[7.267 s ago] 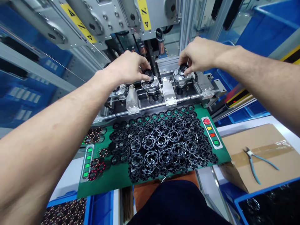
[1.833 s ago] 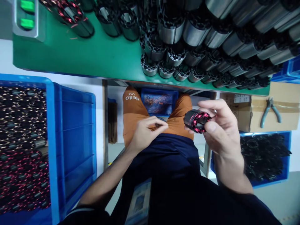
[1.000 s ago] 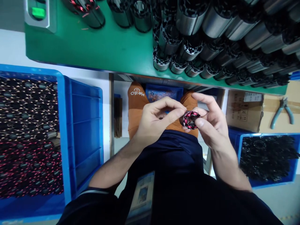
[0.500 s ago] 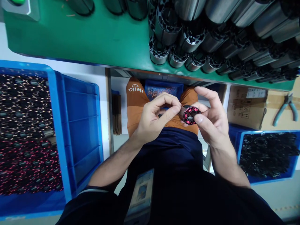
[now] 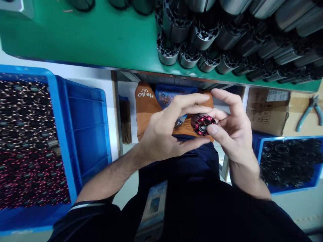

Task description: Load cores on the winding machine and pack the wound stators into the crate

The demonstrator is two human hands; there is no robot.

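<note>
My right hand (image 5: 236, 134) grips a small motor stator (image 5: 196, 127) with red wire windings, the thumb resting on its wound end face, which is turned up toward me. To its left, my left hand (image 5: 161, 132) is open, its fingers stretched past the stator's far side and the thumb apart on the near side. Whether the left fingertips touch the stator I cannot tell. Both hands are above my lap, in front of the green bench's edge. A small shiny object (image 5: 178, 123) shows behind the left palm, too partly hidden to name.
Metal stator cores (image 5: 169, 55) stand stacked on the green bench (image 5: 121, 43). At left, a blue crate (image 5: 54, 111) holds wound stators. A blue bin (image 5: 259, 141) of black parts is at right, below a cardboard box (image 5: 264, 116) and pliers (image 5: 306, 114). A blue tray (image 5: 186, 90) sits beyond my lap.
My left hand has gone from pinching at the stator's left side to spread fingers around it. The right hand keeps hold of the stator, which has turned slightly.
</note>
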